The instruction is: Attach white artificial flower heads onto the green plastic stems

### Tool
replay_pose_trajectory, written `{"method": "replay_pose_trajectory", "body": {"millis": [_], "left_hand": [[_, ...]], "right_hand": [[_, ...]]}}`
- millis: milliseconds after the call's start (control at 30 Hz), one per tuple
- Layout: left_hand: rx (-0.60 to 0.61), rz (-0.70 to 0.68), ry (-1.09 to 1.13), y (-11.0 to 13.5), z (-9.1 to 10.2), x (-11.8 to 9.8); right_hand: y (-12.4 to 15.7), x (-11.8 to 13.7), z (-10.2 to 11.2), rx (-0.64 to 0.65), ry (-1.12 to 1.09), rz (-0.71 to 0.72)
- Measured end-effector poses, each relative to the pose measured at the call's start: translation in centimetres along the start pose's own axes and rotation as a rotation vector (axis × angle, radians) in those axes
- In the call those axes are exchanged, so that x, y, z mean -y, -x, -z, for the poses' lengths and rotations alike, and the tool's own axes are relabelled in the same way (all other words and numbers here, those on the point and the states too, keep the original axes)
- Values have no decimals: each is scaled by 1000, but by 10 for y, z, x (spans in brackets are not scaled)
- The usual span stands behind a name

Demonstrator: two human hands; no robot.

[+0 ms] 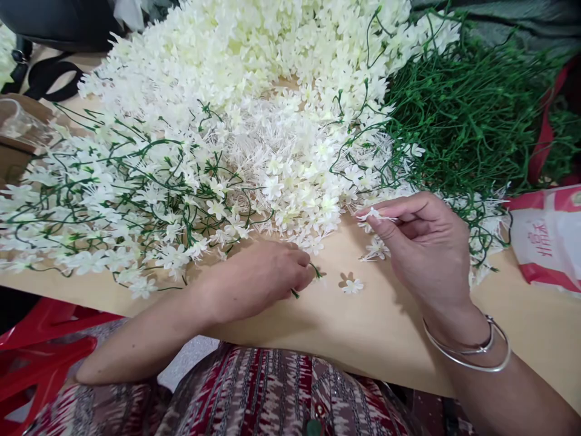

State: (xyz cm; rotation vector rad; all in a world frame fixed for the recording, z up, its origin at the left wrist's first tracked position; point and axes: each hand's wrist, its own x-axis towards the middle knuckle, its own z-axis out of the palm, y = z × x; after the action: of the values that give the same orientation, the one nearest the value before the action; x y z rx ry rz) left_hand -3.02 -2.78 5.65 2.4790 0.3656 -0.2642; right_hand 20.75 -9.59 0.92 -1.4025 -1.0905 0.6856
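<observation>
My left hand (267,275) is closed round a green plastic stem (315,270), whose ends poke out past the fingers near the table's front edge. Between thumb and fingertips, my right hand (422,242) pinches a small white artificial flower (374,215). A loose white flower (352,286) lies on the table between the two hands, and another white piece (376,248) is just under my right fingertips. Beyond both hands spreads a heap of white petals and stamens (290,151). On the left, white flowers on green stems (136,188) are piled together.
A large bundle of bare green stems (472,115) lies at the back right. Next to it is a red and white packet (547,236). A clear cup (20,121) and a black strap (57,75) are at the far left. Red plastic stools (45,345) stand below the table edge.
</observation>
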Motion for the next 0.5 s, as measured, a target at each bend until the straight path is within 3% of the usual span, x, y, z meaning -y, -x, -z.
{"method": "replay_pose_trajectory", "body": {"millis": [133, 233, 300, 400, 500], "left_hand": [[-27, -128, 98, -14, -7, 4], [-136, -221, 320, -21, -6, 10], [-297, -183, 532, -24, -6, 13], [-568, -17, 784, -29, -11, 17], [-681, 58, 895, -34, -21, 21]], "right_hand": [[-1, -3, 0, -20, -57, -18], [0, -2, 2, -8, -87, -57], [1, -1, 3, 35, -112, -92], [3, 1, 4, 132, -164, -115], [3, 3, 1, 231, -183, -99]]}}
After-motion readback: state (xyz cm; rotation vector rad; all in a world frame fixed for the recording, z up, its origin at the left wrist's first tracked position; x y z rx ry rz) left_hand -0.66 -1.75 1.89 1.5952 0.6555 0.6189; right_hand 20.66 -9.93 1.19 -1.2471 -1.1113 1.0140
